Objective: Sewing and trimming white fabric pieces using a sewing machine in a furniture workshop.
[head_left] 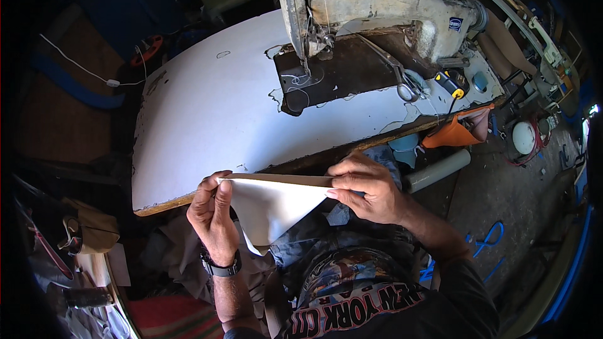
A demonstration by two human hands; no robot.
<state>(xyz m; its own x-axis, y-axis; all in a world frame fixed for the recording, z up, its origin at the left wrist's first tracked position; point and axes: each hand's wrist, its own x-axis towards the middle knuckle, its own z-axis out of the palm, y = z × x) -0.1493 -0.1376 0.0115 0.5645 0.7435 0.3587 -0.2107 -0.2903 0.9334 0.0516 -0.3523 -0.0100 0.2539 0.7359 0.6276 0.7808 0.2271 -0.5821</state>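
Observation:
Both hands stretch a folded piece of white sheet material [271, 206] between them, just in front of the table's near edge. Its underside looks beige, and it tapers to a drooping point below. My left hand [213, 223] pinches one upper corner between thumb and fingers. At the opposite corner, my right hand [369, 187] grips the top edge the same way. Beyond them, an old, worn sewing machine [389, 3] stands on the white table [195, 107], with loose thread by its needle.
Scissors [407, 90] lie beside the machine, next to a yellow and black tape measure [450, 84]. An orange open pouch [452, 133] hangs at the table's near edge. A pale roll [438, 171] is below it. Blue cord [490, 236] lies on the floor at right.

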